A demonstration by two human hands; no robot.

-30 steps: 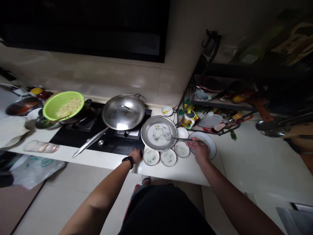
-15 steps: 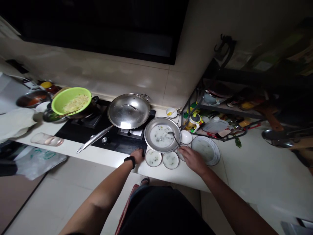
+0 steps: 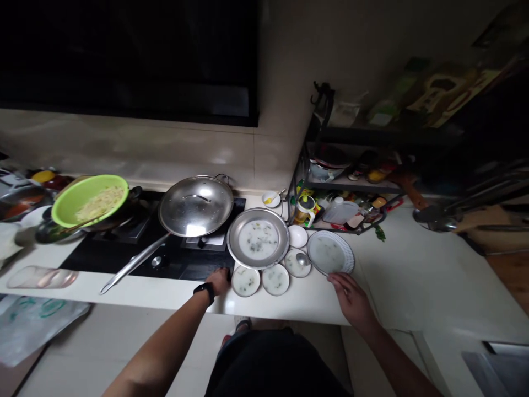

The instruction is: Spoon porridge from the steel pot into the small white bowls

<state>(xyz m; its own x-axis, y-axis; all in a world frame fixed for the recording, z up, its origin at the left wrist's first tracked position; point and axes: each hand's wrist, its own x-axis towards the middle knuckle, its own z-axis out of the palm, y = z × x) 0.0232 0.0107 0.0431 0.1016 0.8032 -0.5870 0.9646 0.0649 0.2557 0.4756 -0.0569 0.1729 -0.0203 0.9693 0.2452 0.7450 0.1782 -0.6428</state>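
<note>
A home kitchen; black hob (image 3: 124, 268), lidded pan (image 3: 195, 205), plates (image 3: 330, 252), cluttered shelf rack (image 3: 351, 186)

A single wide camera sits on the person's head, in front of and just right of the stove (image 3: 165, 270), close above the counter (image 3: 297, 306), and faces forward and down toward the left hand (image 3: 219, 281) and right hand (image 3: 351, 300). From that height the stove lies near the middle of the frame, with the wall (image 3: 144, 154) behind it, the shelf (image 3: 351, 184) to its right, and the floor (image 3: 318, 355) on the near side.
</note>
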